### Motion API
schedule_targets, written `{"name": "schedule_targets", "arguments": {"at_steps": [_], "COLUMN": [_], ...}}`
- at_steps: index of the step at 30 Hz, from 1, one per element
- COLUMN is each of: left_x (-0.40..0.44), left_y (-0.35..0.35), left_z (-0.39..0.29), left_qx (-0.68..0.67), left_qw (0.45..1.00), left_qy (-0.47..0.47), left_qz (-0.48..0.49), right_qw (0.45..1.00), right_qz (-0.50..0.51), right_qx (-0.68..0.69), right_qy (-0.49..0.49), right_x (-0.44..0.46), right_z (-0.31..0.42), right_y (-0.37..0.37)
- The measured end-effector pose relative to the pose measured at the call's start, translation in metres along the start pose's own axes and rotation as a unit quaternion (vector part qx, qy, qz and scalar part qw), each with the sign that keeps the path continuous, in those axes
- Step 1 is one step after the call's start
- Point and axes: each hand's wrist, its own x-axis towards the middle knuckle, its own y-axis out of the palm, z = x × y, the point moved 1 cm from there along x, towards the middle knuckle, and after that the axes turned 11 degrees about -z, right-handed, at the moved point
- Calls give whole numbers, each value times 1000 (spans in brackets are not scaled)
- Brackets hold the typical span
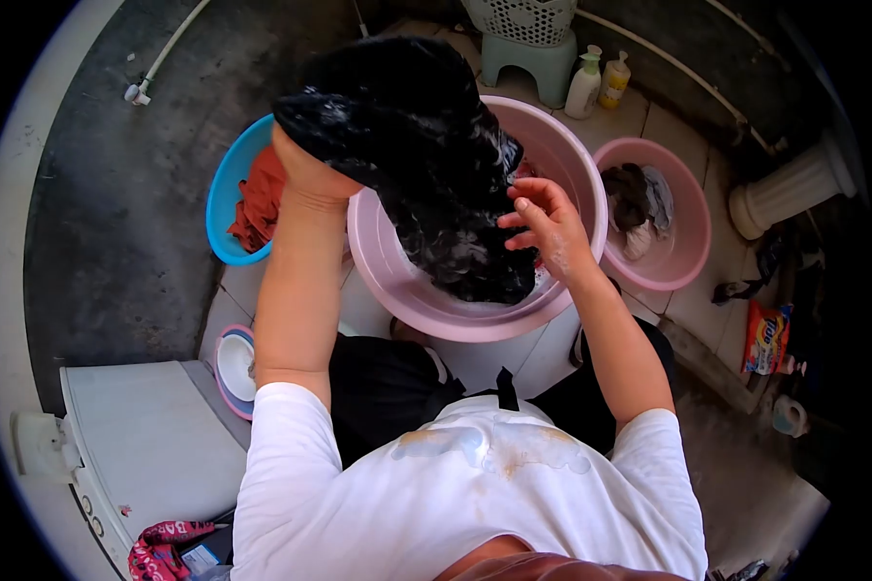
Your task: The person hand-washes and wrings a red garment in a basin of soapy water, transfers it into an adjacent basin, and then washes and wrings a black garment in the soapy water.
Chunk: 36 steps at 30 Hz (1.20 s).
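Propping cloth (407, 126) over tub (591, 174), likely containing drips, left hand (312, 174) is hiding its grip; right hand (556, 228), half-open, empty, is hovering alongside.

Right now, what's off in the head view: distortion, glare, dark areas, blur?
Head view: fisheye bowing, black corners; the wet-looking black cloth loses its folds to darkness up top, pale glints lower down. Head view, right side: dim around the red and blue plastic packet. Head view, centre: right hand reads clearly, no heavy blur.
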Motion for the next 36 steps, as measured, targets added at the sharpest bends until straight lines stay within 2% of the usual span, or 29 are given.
{"name": "schedule_targets", "arguments": {"at_steps": [1,2,3,4,5,6,10,11,13,14,15,16,17,19,20,22,23,24,25,26,27,28,29,30,31,32,34,36], "left_x": [3,6,8,11,11,10,7,6,5,3,1,0,-1,-3,-6,-11,-13,-15,-19,-24,-30,-35,-36,-37,-44,-41,-33,-21], "left_y": [6,17,29,44,57,65,65,55,37,28,18,6,-5,-17,-21,-27,-34,-42,-53,-65,-78,-95,-120,-137,-100,-89,-72,-50], "left_z": [-14,-20,-26,-27,-29,-31,-46,-51,-51,-50,-48,-48,-47,-44,-38,-24,-13,0,12,26,44,58,59,58,57,59,62,75], "left_qx": [276,407,522,310,73,74,158,234,307,253,198,198,359,505,451,390,236,70,87,105,287,459,730,880,907,905,788,717], "left_qw": [947,881,792,924,980,980,962,940,904,932,955,955,886,784,833,877,959,991,971,939,878,781,611,338,313,314,607,694], "left_qy": [165,239,315,199,65,65,93,177,261,235,208,210,290,360,318,276,130,-26,-88,-150,-191,-223,-285,-297,-278,-279,-81,66], "left_qz": [14,29,29,105,172,172,202,174,142,110,76,73,30,-13,-31,-47,-84,-114,-205,-292,-332,-359,-111,156,57,58,-63,-15], "right_qw": [1000,1000,1000,999,997,997,992,995,999,1000,998,994,996,996,995,994,992,990,991,990,990,990,991,991,988,984,985,974], "right_qz": [-10,-21,-20,-29,-38,-37,-74,-65,-24,-22,25,71,54,27,0,-12,-16,-21,-26,-30,-37,-43,-47,-48,-42,-35,-17,34], "right_qx": [-2,-4,-2,-21,-39,-38,-80,-54,23,21,45,69,66,83,101,90,95,99,89,88,84,80,53,52,20,-13,-31,-73], "right_qy": [4,7,5,-24,-52,-53,-70,-55,2,3,26,49,36,26,15,-67,-83,-100,-101,-103,-106,-109,-114,-115,-145,-171,-171,-210], "right_x": [4,7,10,13,17,22,40,44,42,45,48,49,48,51,53,61,60,57,57,55,52,49,47,47,48,47,44,40], "right_z": [1,2,3,2,2,-1,-8,-10,-9,-12,-17,-20,-20,-19,-16,-8,-1,8,11,14,17,19,20,19,16,14,15,16], "right_y": [0,0,0,0,0,-2,-14,-15,-11,-11,-12,-11,-7,-9,-9,-21,-21,-21,-22,-22,-20,-18,-18,-18,-18,-17,-14,-7]}}
